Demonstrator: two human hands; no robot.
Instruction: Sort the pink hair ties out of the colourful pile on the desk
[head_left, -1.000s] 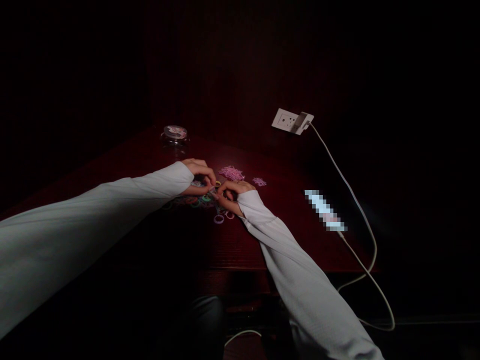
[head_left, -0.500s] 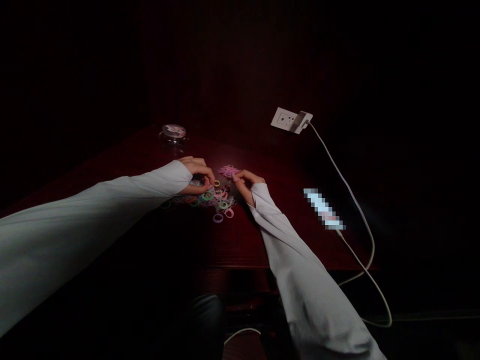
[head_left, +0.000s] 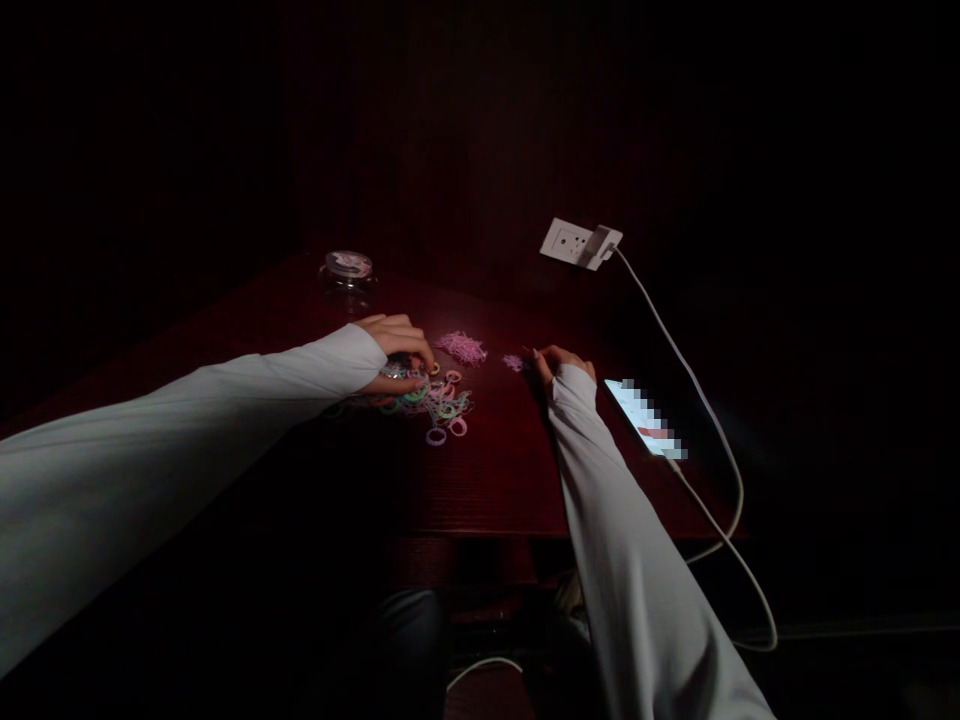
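Observation:
A mixed pile of colourful hair ties and small rubber bands (head_left: 439,400) lies on the dark red table. My left hand (head_left: 397,350) rests over its upper left part, fingers bent and thumb apart, open on the pile. Farther back sits a heap of pink rubber bands (head_left: 461,347). To the right of that is a smaller cluster of purple rubber bands (head_left: 514,362). My right hand (head_left: 561,361) is beside this cluster, thumb and forefinger close together at its right edge; whatever is between them is too small to make out.
A clear lidded jar (head_left: 349,272) stands at the back left of the table (head_left: 480,490). On the right lies a lit phone (head_left: 637,415) on a white cable (head_left: 705,385), which runs to a charger in the wall socket (head_left: 574,243). Surroundings are very dark.
My right hand has moved right, from between the mixed pile and the pink heap to the purple cluster, which now shows. My left hand stays over the pile, nearly unmoved.

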